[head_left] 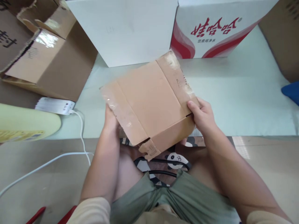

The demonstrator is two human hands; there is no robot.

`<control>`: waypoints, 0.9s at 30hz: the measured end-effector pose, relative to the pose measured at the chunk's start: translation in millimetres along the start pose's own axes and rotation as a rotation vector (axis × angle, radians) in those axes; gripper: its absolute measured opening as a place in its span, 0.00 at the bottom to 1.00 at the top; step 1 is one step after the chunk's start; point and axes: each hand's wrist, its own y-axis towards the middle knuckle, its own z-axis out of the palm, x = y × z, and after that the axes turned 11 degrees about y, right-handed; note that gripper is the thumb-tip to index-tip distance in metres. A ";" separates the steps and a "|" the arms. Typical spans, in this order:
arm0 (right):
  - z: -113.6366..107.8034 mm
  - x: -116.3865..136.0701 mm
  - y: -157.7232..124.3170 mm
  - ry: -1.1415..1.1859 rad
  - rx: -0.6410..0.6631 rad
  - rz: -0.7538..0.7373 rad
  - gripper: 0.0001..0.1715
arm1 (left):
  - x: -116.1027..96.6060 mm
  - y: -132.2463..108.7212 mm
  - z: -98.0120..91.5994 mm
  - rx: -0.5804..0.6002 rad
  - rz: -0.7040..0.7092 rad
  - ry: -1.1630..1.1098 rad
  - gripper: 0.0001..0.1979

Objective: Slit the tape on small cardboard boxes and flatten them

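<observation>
A brown cardboard box (151,99) is tilted in front of me, over the near edge of the table. Its end flaps stick out, with torn edges and bits of clear tape. My right hand (202,113) pinches the right flap, thumb on top and fingers behind. At the left edge, my left hand (111,119) grips the box from beneath, most of its fingers hidden by the cardboard. A torn tab (149,150) hangs from the box's lower corner above my lap.
White cartons, one with red print (207,34), stand behind. Larger brown boxes (58,62) fill the left. A white power strip (56,105) with a cable lies near a pale yellow rounded object (28,119). Something blue (291,92) is at the right edge.
</observation>
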 end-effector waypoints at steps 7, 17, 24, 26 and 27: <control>-6.7 -6.1 11.8 -0.145 -0.231 -0.162 0.31 | -33.5 -3.8 25.8 -0.164 0.005 -0.334 0.17; 7.4 9.5 0.7 0.474 0.218 0.353 0.31 | -48.4 -3.7 33.7 -0.166 -0.051 -0.539 0.17; 2.0 26.8 3.5 0.629 -0.154 0.179 0.28 | -54.9 -1.9 22.4 -0.259 -0.340 -0.565 0.20; -7.6 35.7 5.5 0.633 -0.312 0.126 0.28 | -55.8 -2.0 20.0 -0.258 -0.351 -0.587 0.18; -14.8 40.9 6.2 0.612 -0.397 0.102 0.27 | -56.3 -2.5 19.7 -0.254 -0.355 -0.593 0.16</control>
